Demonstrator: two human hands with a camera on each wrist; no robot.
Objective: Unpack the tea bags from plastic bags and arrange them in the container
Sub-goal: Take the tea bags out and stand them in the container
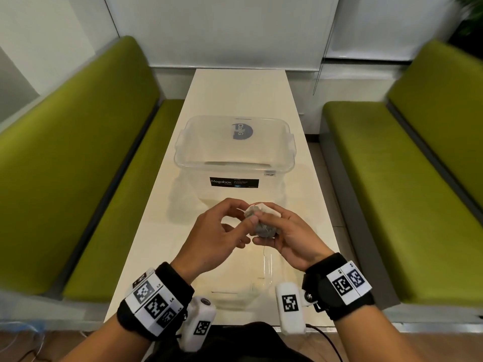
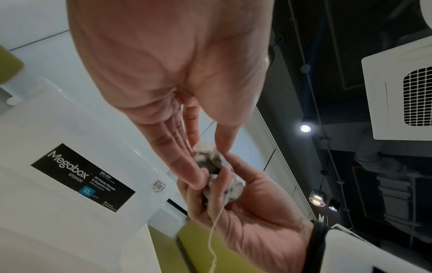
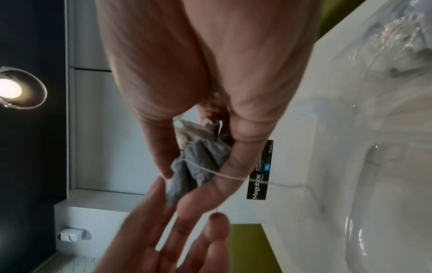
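Note:
Both hands meet over the white table [image 1: 235, 95], just in front of the clear Megabox container [image 1: 198, 178]. My right hand [image 1: 271, 231] grips a crumpled bundle of tea bags [image 1: 261, 223], grey and pale paper, with a thin string [image 2: 212, 240] hanging from it. My left hand [image 1: 245, 218] pinches the top of one tea bag [image 2: 207, 153] in that bundle between thumb and fingers. In the right wrist view the grey bundle [image 3: 198, 162] sits between my right thumb and fingers. The container stands open, and no tea bags show inside it.
A clear plastic bag [image 1: 261, 280] lies flat on the table below my hands; it is also in the right wrist view [image 3: 385, 129]. Green bench seats [image 1: 104, 178] flank the narrow table on both sides. A white wall stands at the far end.

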